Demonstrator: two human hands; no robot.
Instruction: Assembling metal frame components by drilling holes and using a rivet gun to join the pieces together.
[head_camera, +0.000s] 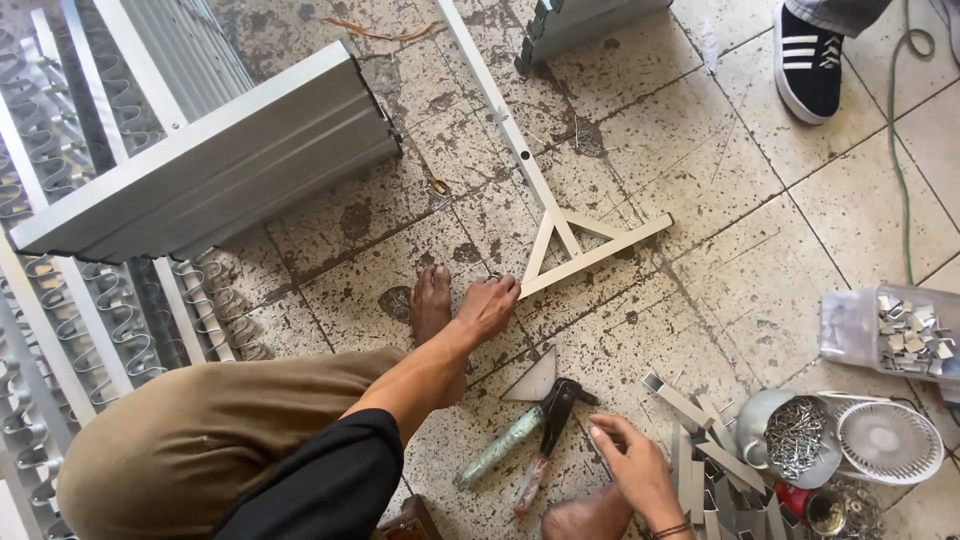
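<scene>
Pressing flat, the left hand (487, 305) pins the near corner of a pale aluminium frame (560, 235), a long bar ending in a triangular brace w/ a cross-bar, against the stained tile floor (740, 230); fingers splayed, nothing enclosed. Right hand (632, 462) is loosely open, fingertips just beside the black head of a hand riveter w/ a green grip and a red one (530, 440), lying on the floor between the two bare feet; prob. touching, but can't tell for sure.

Frame looks light, stiff, thin-walled: should slide easily on tile, so best held at the braced joint, not mid-bar. Edges likely sharp.

Nearby: small pale triangular offcut (535, 380) by the riveter, pile of short aluminium channel pieces (705, 450), metal pot of rivets (790, 440), small white fan (888, 440), clear tub of clips (885, 335). Another person's black shoe (808, 62) top right.
</scene>
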